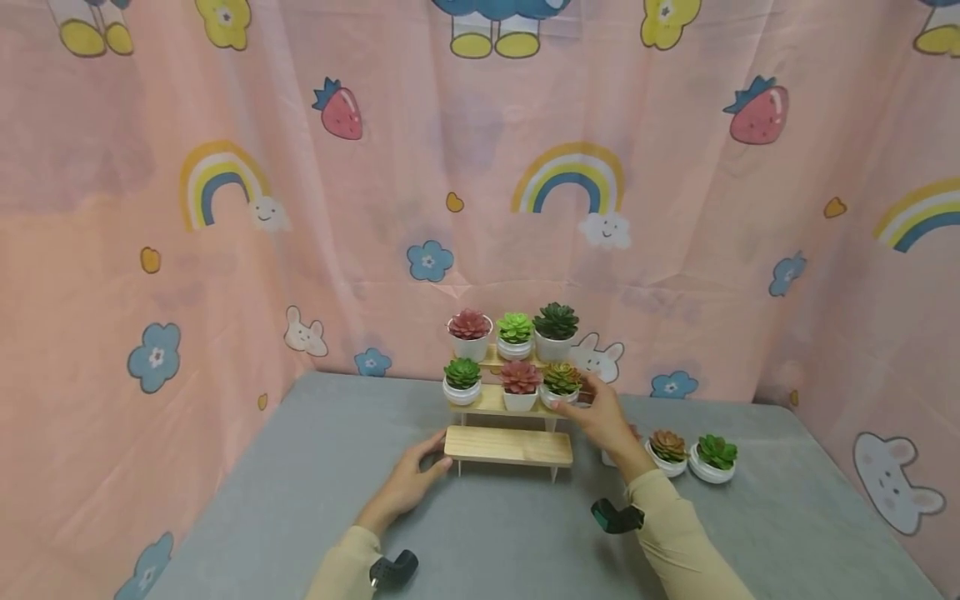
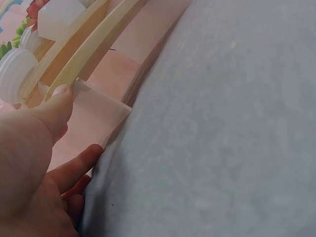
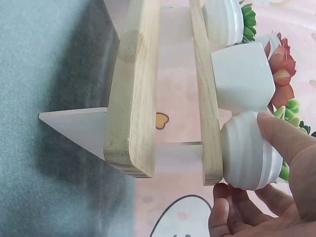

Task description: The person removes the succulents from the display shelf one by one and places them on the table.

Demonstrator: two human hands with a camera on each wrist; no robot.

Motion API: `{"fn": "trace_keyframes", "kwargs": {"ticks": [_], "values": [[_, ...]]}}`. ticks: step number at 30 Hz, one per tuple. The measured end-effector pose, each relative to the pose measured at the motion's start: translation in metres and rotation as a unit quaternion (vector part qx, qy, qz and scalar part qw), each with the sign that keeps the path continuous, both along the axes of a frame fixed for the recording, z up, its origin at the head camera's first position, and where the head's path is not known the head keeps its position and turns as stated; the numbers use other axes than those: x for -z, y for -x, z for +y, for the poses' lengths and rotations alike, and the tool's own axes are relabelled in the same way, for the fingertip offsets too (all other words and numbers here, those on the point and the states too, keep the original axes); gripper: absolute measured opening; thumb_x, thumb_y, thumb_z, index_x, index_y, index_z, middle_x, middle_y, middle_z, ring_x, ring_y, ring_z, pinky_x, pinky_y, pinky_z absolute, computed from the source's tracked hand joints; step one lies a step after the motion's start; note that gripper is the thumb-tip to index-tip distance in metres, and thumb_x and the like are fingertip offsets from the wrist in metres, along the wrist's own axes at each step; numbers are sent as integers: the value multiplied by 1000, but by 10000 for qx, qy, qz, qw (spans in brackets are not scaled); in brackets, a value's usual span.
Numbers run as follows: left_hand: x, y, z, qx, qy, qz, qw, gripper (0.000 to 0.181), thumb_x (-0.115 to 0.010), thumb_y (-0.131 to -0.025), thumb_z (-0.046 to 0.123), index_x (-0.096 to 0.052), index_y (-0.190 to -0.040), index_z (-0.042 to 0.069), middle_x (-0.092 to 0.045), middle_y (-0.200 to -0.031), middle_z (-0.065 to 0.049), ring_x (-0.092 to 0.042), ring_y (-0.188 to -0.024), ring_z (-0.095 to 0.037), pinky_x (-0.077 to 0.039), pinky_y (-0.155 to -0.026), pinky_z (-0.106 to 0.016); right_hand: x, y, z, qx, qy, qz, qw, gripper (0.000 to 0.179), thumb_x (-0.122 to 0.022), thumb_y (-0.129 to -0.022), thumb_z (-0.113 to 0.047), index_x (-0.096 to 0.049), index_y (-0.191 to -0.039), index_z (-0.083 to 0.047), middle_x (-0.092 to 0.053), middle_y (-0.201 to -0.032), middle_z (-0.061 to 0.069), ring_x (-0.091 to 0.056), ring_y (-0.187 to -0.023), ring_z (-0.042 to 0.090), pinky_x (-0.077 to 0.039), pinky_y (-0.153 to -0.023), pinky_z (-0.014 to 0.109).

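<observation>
A three-tier wooden stand (image 1: pixel 508 447) with white legs stands on the table. My left hand (image 1: pixel 408 479) holds its left end at the lowest tier, thumb on the board's edge and a fingertip by the white leg (image 2: pixel 96 111). On the right end of the middle tier, my right hand (image 1: pixel 603 417) grips a potted succulent (image 1: pixel 561 380), its ribbed white pot (image 3: pixel 247 150) between thumb and fingers. Beside it are a reddish succulent in a squarish pot (image 1: pixel 520 385) and a green one (image 1: pixel 462 381). The lowest board bears no pots.
The top tier carries a red succulent (image 1: pixel 469 327), a bright green one (image 1: pixel 515 332) and a dark green one (image 1: pixel 556 329). Right of the stand, an orange-brown succulent (image 1: pixel 667 450) and a green one (image 1: pixel 714 457) sit on the grey table (image 1: pixel 300 492); another is mostly hidden behind my right wrist.
</observation>
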State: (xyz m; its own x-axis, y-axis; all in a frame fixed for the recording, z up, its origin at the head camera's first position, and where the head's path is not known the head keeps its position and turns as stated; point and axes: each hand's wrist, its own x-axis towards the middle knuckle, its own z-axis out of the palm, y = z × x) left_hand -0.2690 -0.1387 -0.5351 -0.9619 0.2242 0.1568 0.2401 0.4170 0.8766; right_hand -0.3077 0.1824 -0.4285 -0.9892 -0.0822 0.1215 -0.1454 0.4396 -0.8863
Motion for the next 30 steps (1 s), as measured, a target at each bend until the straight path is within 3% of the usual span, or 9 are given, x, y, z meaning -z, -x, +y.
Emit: {"fn": "trace_keyframes", "kwargs": {"ticks": [11,26,30], "values": [[-4,-2,3,-11,-18,88,10000,56,-62,-101,25,-45,-152,9,-62,-140,-19,-48,-140,-43,-24,-120,-68,-5,-5,0,169,-198,11,9997,70,-74,-93,-21,-42,-150,3,-52,-145,28,-54,-129,43,-49,-107,55],[-1,-2,1,0,20,-11,10000,59,-61,-101,31,-44,-154,10,-60,-142,-19,-41,-145,-44,-22,-121,-67,-10,-15,8,160,-212,156,9995,69,-74,-93,-23,-42,-149,2,-53,-144,26,-56,-127,40,-54,-101,50],[-3,-3,2,-62,-12,-6,10000,58,-62,-101,28,-44,-153,10,-61,-141,-18,-42,-145,-42,-23,-122,-66,-12,-17,12,139,-246,207,9994,75,-74,-93,-23,-36,-153,4,-50,-147,27,-56,-128,41,-52,-104,51]]}}
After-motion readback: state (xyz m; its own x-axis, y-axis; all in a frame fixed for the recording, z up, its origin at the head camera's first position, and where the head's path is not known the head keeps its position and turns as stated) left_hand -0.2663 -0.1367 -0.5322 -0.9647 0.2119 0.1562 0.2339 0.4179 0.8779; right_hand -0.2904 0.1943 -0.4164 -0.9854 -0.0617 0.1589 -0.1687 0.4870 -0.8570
